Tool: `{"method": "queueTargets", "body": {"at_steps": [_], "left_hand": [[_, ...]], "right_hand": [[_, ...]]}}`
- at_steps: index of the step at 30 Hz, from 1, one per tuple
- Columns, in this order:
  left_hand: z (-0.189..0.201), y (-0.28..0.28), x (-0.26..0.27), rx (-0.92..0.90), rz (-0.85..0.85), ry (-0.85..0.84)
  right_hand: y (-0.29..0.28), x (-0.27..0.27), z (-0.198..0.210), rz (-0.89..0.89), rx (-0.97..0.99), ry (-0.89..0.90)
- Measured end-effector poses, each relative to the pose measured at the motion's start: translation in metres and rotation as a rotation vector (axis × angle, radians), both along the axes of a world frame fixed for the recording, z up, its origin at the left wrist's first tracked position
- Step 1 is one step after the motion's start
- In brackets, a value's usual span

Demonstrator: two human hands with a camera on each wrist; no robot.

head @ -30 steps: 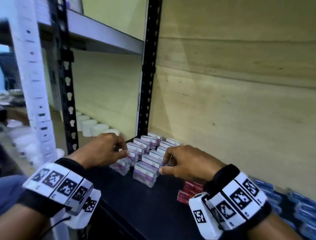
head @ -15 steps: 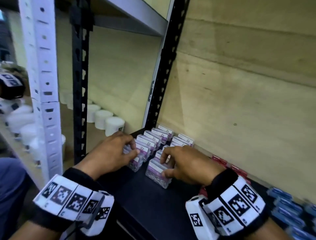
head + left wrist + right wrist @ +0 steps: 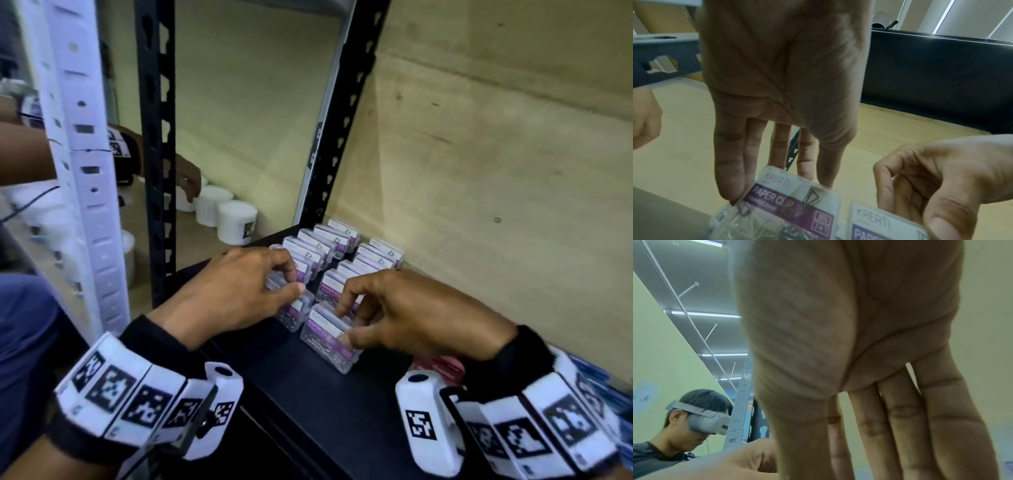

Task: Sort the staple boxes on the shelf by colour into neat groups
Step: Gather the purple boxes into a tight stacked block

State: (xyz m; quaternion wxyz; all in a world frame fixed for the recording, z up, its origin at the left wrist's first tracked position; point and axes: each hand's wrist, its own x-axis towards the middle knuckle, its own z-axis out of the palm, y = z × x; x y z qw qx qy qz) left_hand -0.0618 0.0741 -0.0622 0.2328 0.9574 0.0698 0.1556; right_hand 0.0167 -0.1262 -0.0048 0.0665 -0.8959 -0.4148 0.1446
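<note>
Your left hand (image 3: 222,294) pinches the front purple box (image 3: 294,310) of the left row between thumb and fingers, and your right hand (image 3: 404,315) pinches the front box (image 3: 329,346) of the right row the same way. Both stand on the black shelf (image 3: 308,404), with more purple boxes (image 3: 342,240) lined up behind toward the wooden back and red boxes (image 3: 442,365) just beside your right wrist.

Pale plywood panels (image 3: 496,144) back the black shelf board (image 3: 308,404), framed by perforated black uprights (image 3: 154,137) and a white post (image 3: 78,154); white tubs (image 3: 236,222) stand on the neighbouring bay, strip lights (image 3: 705,313) glowing overhead
</note>
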Motion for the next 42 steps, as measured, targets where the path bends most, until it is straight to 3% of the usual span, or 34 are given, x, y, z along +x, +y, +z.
{"method": "queueTargets", "body": {"at_steps": [16, 28, 36, 42], "left_hand": [[0.011, -0.019, -0.019, 0.095, 0.022, 0.061], [0.017, -0.016, -0.023, 0.105, -0.056, 0.152], [0.049, 0.002, 0.007, 0.191, -0.041, 0.196], [0.053, 0.02, 0.033, 0.225, -0.097, 0.363]], "right_hand": [[-0.015, -0.009, 0.001, 0.073, -0.01, 0.011], [-0.017, -0.012, 0.006, 0.069, -0.005, 0.015], [-0.002, 0.014, 0.012, -0.047, -0.013, -0.163], [-0.002, 0.023, 0.001, -0.088, -0.08, -0.233]]}}
